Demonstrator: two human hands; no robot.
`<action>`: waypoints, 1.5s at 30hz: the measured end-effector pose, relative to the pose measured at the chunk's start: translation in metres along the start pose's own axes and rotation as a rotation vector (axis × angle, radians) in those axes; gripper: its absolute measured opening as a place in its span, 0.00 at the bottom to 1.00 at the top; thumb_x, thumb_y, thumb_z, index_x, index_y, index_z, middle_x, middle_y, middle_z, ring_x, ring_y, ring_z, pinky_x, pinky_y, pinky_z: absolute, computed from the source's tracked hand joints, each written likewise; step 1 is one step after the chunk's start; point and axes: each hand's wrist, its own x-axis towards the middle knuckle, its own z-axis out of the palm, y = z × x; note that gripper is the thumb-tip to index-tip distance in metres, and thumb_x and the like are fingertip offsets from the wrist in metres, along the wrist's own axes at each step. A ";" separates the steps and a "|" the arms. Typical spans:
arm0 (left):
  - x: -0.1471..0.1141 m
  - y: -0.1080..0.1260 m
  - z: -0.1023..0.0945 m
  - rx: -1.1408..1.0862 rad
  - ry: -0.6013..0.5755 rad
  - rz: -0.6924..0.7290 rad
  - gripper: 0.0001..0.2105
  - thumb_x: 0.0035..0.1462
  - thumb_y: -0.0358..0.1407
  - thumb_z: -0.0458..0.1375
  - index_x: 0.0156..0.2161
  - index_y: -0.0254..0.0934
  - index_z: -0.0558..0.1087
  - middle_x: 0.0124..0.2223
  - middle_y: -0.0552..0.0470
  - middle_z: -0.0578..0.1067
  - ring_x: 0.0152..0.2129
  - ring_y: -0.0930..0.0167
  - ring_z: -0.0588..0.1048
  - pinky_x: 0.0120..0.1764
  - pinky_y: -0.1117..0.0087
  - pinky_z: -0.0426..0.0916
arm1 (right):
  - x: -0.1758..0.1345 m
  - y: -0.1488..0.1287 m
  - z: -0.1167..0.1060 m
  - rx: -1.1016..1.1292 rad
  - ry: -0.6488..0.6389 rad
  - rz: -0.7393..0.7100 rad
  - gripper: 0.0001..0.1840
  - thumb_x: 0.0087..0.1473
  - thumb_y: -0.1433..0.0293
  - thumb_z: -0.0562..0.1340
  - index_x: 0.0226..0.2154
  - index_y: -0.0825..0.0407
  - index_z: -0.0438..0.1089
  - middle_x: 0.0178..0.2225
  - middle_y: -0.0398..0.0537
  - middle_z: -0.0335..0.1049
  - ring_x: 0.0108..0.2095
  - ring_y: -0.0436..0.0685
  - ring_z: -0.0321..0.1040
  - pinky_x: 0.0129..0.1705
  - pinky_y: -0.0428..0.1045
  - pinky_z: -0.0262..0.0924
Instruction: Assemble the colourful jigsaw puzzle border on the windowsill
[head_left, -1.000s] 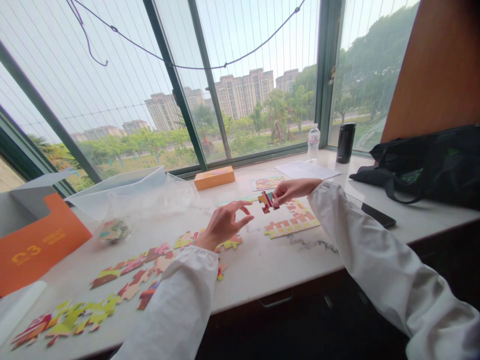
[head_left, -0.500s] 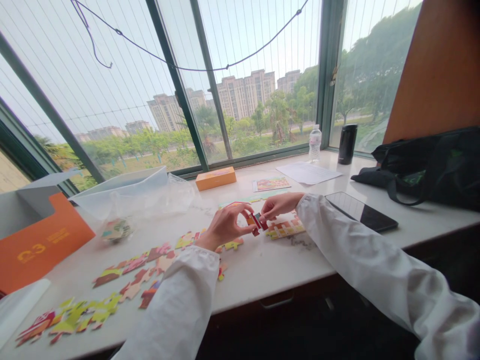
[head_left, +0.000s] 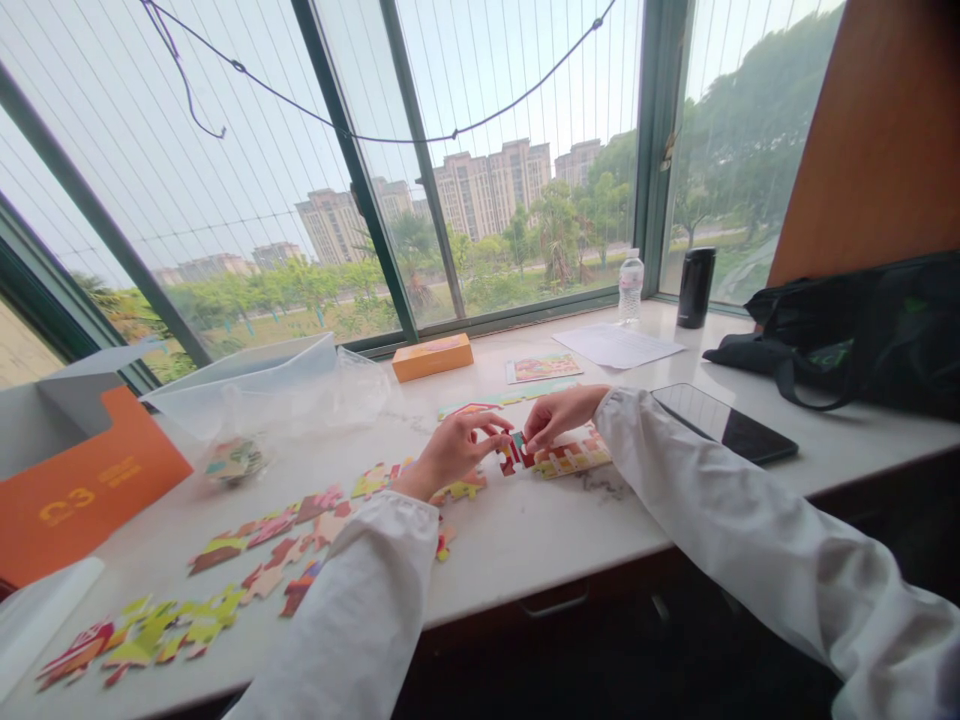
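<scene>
Dark red and teal jigsaw puzzle pieces [head_left: 512, 462], which look joined, are between my hands just above the table. My left hand [head_left: 454, 450] has its thumb and fingertips closed at their upper left edge. On the right side my right hand [head_left: 559, 415] pinches them between thumb and finger. Partly under my right hand lies a joined strip of puzzle with a fence pattern [head_left: 574, 458]. Behind my hands is a pale green joined strip [head_left: 536, 395]. Loose yellow-green pieces [head_left: 465, 488] lie beside my left wrist.
Several loose pieces [head_left: 214, 620] spread over the left of the table. An orange box [head_left: 97, 480], a bag of pieces [head_left: 234, 462] and a small orange box [head_left: 433, 358] stand around. A picture card [head_left: 544, 369], bottle [head_left: 630, 290], black tumbler [head_left: 696, 290] and tablet [head_left: 724, 425] are farther right.
The puzzle pieces between my hands have turned to show more of their printed face. My left fingers have shifted and straightened a little; my right hand has barely moved.
</scene>
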 end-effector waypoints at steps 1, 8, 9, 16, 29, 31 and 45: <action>0.000 0.000 0.000 -0.008 0.010 -0.005 0.11 0.57 0.43 0.60 0.40 0.42 0.79 0.44 0.51 0.80 0.31 0.72 0.77 0.29 0.74 0.67 | 0.000 0.000 -0.001 -0.011 0.013 -0.010 0.27 0.48 0.48 0.66 0.35 0.56 0.78 0.26 0.41 0.69 0.29 0.48 0.60 0.35 0.45 0.53; 0.003 -0.003 -0.004 -0.110 0.169 -0.174 0.16 0.57 0.48 0.59 0.40 0.37 0.74 0.34 0.48 0.81 0.29 0.69 0.78 0.28 0.72 0.68 | -0.002 0.002 -0.007 -0.061 0.300 -0.090 0.30 0.50 0.46 0.63 0.37 0.57 0.76 0.28 0.43 0.68 0.30 0.49 0.58 0.34 0.46 0.51; 0.003 -0.004 -0.004 -0.121 0.182 -0.192 0.16 0.57 0.49 0.59 0.39 0.37 0.73 0.33 0.48 0.80 0.29 0.68 0.78 0.28 0.72 0.69 | -0.002 0.002 -0.008 -0.055 0.330 -0.090 0.30 0.50 0.46 0.64 0.37 0.57 0.76 0.29 0.44 0.69 0.31 0.50 0.59 0.35 0.47 0.51; 0.003 -0.008 -0.004 -0.102 0.149 -0.184 0.16 0.57 0.50 0.58 0.34 0.37 0.72 0.35 0.49 0.80 0.31 0.69 0.78 0.33 0.71 0.70 | -0.001 0.003 -0.007 -0.060 0.332 -0.075 0.31 0.48 0.45 0.64 0.36 0.58 0.77 0.29 0.45 0.70 0.31 0.50 0.59 0.35 0.47 0.52; -0.004 -0.006 -0.004 0.098 0.067 -0.049 0.28 0.45 0.51 0.67 0.51 0.44 0.73 0.39 0.55 0.78 0.18 0.79 0.65 0.25 0.76 0.61 | -0.001 0.007 -0.011 -0.146 0.354 -0.057 0.31 0.52 0.46 0.61 0.37 0.58 0.76 0.28 0.44 0.67 0.30 0.50 0.58 0.34 0.47 0.51; -0.004 -0.008 -0.003 0.102 0.063 -0.044 0.26 0.48 0.49 0.66 0.51 0.44 0.73 0.38 0.56 0.78 0.18 0.79 0.64 0.25 0.76 0.60 | -0.002 0.005 -0.011 -0.156 0.351 -0.062 0.31 0.52 0.45 0.60 0.36 0.58 0.76 0.27 0.44 0.66 0.30 0.50 0.58 0.34 0.47 0.50; -0.007 0.002 -0.007 0.083 -0.250 0.017 0.23 0.42 0.53 0.67 0.41 0.42 0.76 0.32 0.56 0.75 0.26 0.74 0.69 0.29 0.73 0.61 | -0.003 0.011 -0.009 -0.226 0.250 0.135 0.28 0.51 0.46 0.62 0.35 0.55 0.77 0.28 0.45 0.72 0.28 0.49 0.60 0.31 0.46 0.50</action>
